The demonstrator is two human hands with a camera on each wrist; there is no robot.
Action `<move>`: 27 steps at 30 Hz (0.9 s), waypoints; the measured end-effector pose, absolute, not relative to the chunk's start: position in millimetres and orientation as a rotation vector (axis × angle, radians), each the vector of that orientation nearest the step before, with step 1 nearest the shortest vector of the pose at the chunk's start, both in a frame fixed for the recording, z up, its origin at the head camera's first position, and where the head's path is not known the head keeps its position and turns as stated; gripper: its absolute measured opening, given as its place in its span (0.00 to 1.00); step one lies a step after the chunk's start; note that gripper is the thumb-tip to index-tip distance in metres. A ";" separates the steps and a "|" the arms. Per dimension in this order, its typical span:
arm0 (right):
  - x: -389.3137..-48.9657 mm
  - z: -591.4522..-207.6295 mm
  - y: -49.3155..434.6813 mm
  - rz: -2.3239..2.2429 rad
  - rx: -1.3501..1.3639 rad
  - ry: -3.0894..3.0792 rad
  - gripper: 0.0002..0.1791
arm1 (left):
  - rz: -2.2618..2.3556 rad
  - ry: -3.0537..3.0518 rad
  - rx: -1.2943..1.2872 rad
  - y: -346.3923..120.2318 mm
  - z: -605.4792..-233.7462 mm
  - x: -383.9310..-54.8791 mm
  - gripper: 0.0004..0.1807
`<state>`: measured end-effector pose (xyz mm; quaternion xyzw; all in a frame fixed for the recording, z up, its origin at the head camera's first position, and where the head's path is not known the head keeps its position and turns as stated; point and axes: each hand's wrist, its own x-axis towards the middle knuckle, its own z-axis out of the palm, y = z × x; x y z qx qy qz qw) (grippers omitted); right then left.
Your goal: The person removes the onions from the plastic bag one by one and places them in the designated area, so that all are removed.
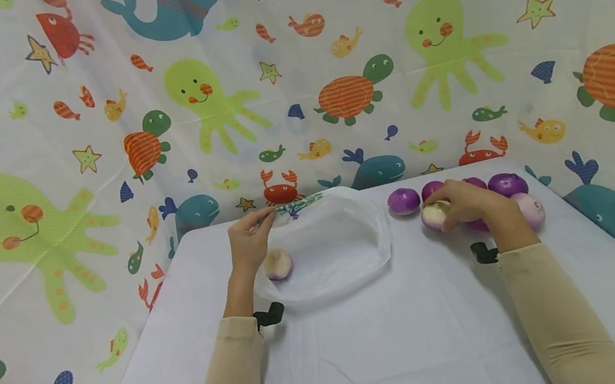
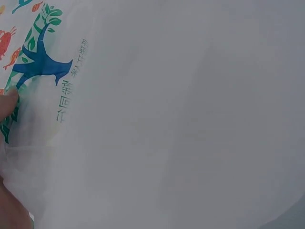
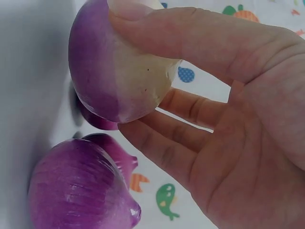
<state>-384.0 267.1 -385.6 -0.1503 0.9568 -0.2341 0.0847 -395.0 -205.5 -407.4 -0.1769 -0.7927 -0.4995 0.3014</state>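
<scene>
My left hand [image 1: 247,240] pinches the rim of a white plastic bag [image 1: 348,271] between thumb and fingers. The bag lies with its mouth spread wide; green leaves and a blue tree-like print [image 2: 43,64] show on its side. Inside, near my left wrist, is one purple-and-white turnip [image 1: 279,264]. Over at the right, my right hand [image 1: 464,199] grips a second turnip [image 3: 119,71], purple on one half and cream on the other, thumb on one side and fingers round the other. Purple onions [image 3: 78,186] lie just beside and behind it.
Several purple onions [image 1: 403,201] sit grouped at the table's back right, partly hidden by my right hand. A paler pinkish bulb [image 1: 530,210] lies right of my wrist. Behind the white-covered table [image 1: 400,349] hangs a curtain [image 1: 287,44] printed with sea animals.
</scene>
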 end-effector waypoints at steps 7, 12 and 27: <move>-387.3 -389.2 266.7 -0.684 -0.430 2.833 0.37 | -1.319 -2.089 -0.452 -201.1 -406.6 -394.3 0.08; -386.8 -390.8 267.3 -0.672 -0.447 2.844 0.37 | -1.318 -2.089 -0.445 -199.3 -405.2 -393.3 0.08; -398.7 -396.1 273.8 -0.665 -0.496 2.829 0.37 | -1.284 -2.103 -0.480 -201.9 -409.7 -401.5 0.09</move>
